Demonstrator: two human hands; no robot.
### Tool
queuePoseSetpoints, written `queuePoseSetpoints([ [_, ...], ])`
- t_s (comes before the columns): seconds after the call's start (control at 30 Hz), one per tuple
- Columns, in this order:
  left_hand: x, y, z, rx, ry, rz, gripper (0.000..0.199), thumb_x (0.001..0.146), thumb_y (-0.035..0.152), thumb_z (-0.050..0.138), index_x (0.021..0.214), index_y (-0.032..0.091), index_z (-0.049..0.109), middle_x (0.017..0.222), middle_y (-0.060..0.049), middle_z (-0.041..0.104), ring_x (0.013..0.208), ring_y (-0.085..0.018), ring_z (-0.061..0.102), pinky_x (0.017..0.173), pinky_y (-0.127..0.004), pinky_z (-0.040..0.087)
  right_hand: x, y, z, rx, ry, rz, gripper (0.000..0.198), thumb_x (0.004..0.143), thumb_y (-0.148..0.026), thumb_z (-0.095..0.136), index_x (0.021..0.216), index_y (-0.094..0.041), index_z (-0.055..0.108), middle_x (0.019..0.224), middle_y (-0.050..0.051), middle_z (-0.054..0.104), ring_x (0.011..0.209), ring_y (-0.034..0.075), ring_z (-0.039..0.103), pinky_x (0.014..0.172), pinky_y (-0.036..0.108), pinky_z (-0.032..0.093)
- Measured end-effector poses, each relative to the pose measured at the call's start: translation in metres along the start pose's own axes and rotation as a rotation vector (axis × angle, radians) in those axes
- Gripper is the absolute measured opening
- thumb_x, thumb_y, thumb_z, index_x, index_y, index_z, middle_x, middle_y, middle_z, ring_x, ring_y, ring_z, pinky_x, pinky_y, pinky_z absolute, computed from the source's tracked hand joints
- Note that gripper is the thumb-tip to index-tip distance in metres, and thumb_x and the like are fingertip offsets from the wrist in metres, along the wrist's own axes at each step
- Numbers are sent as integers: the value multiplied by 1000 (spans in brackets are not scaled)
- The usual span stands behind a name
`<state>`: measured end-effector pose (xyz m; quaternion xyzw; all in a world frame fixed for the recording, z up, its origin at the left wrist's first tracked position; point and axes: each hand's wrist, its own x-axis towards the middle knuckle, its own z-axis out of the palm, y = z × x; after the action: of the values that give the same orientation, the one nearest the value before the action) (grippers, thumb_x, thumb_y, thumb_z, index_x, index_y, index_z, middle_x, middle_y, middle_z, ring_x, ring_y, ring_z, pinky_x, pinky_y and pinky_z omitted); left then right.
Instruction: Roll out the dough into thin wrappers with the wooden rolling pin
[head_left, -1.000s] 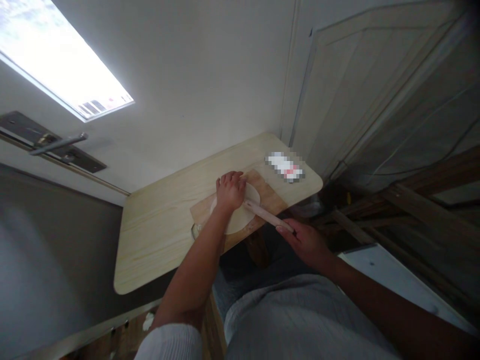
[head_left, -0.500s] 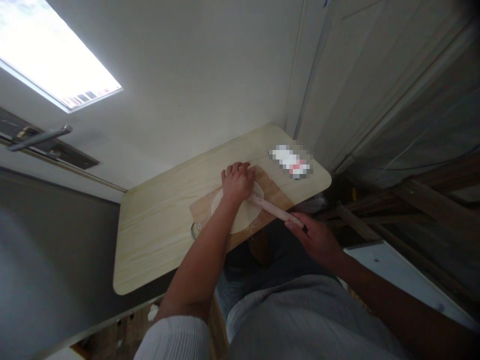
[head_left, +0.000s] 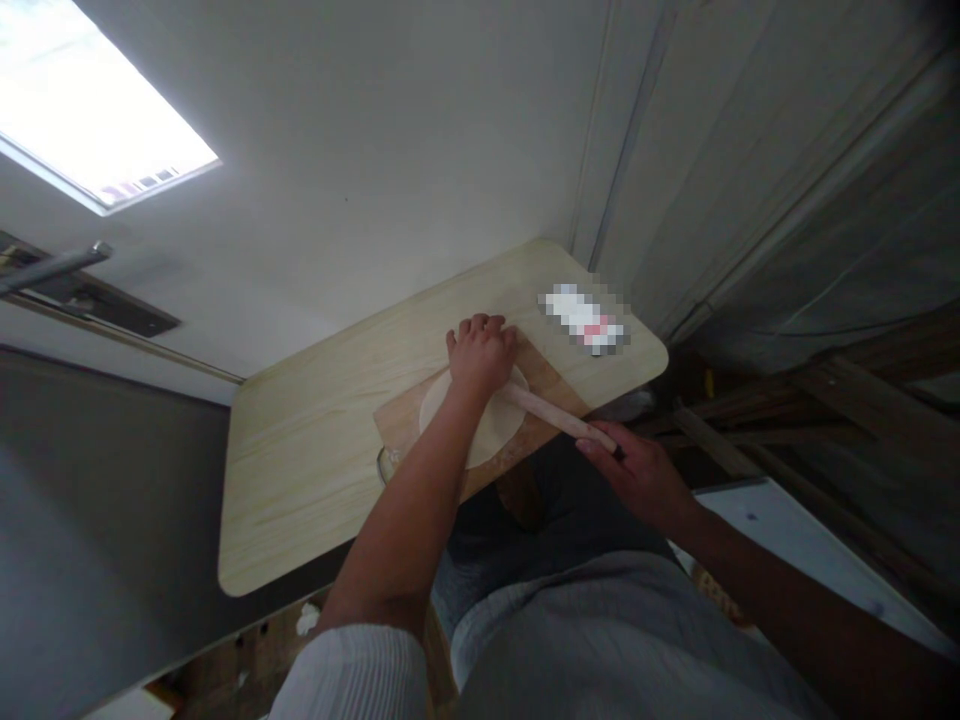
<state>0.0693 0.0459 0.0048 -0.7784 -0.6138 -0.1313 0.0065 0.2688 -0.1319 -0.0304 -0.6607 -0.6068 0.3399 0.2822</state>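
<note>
A wooden rolling pin (head_left: 559, 414) lies slantwise across a round, flat sheet of pale dough (head_left: 491, 435). My left hand (head_left: 482, 355) is closed over the far end of the pin, its palm and fingers hiding that end. At the near end, past the board's edge, my right hand (head_left: 637, 465) grips the pin between thumb and fingers. Beneath the dough is a brown wooden board (head_left: 555, 372), partly covered by my left forearm.
The board rests on a light wood-grain table (head_left: 300, 450) with rounded corners. A blurred-out white and red object (head_left: 583, 318) lies at its right end. Beside my left forearm shows a curved rim (head_left: 385, 465). A door with a metal handle (head_left: 56, 268) stands beyond the table.
The view has shifted slightly, with the door handle and window further left. My right hand and the pin's near end sit slightly further right; both hands keep their hold.
</note>
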Motion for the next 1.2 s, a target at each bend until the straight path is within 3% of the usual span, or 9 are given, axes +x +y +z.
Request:
queuePoseSetpoints([
  [0.8,25,15,5,26,-16,-24,45,105,49,26,120,24,60,124,-11,63,119,-28,55,98,-44,42,17,9,-11,106,36,69,50,92,-63,51,114,-20,66,82,5,72,72,21,67,65,31,49],
  [1.2,35,21,8,54,-18,-23,49,105,48,22,116,22,62,122,-13,64,118,-28,55,97,-43,42,26,12,-14,142,38,70,45,93,-61,50,100,-20,68,75,4,70,68,19,64,61,29,46],
])
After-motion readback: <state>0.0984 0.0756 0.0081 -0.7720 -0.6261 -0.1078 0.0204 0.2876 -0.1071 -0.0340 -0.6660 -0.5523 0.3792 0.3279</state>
